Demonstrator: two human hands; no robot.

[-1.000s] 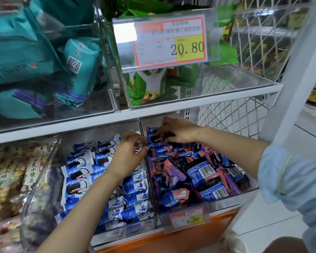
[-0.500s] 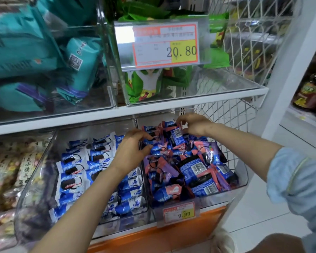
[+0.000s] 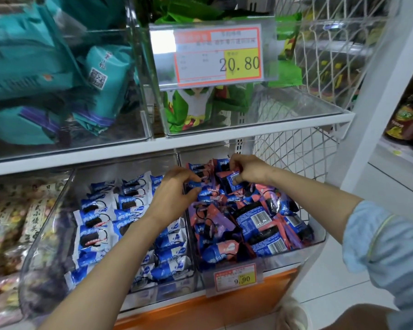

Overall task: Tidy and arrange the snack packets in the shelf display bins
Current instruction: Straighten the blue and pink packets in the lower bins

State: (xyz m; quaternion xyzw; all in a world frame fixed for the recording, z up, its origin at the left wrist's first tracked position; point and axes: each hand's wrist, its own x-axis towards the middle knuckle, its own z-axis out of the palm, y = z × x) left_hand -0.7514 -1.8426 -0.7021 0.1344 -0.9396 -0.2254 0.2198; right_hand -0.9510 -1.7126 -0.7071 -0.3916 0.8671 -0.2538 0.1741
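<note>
The clear bin [image 3: 321, 236] is holding a heap of pink-and-blue packets [image 3: 255, 217] beneath both hands. The left hand [image 3: 174, 189] is gripping a blue packet [image 3: 196, 185] at the heap's back — the right hand [image 3: 248, 171], just beside it, is pinching a pink-ended packet [image 3: 233, 179].

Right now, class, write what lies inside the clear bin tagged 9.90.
Pink-and-blue snack packets fill the bin in a loose heap, some barcode up. The left hand and right hand each pinch one near the back. Lower layers and the bin floor are covered.
</note>
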